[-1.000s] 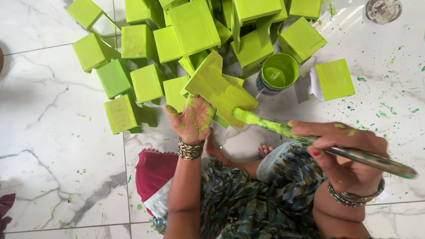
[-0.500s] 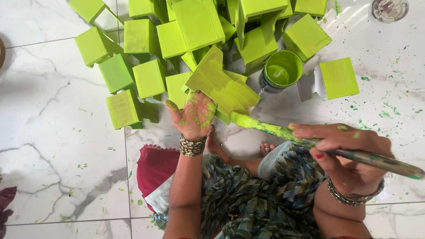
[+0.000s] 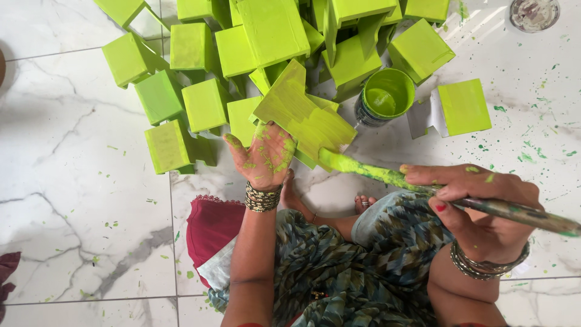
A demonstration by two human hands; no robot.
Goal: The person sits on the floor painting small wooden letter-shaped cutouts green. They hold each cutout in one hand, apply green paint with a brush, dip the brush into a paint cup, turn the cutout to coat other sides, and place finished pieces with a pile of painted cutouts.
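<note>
Painting is under way: left hand fingers steady the flat yellow-green wooden piece, right hand fingers pinch the long paint-smeared brush against it. Covering the bare streaks likely calls for more paint from the small green paint tin.

Bright, even daylight; soft short shadows under the blocks, mild floor glare, focus sharp
</note>
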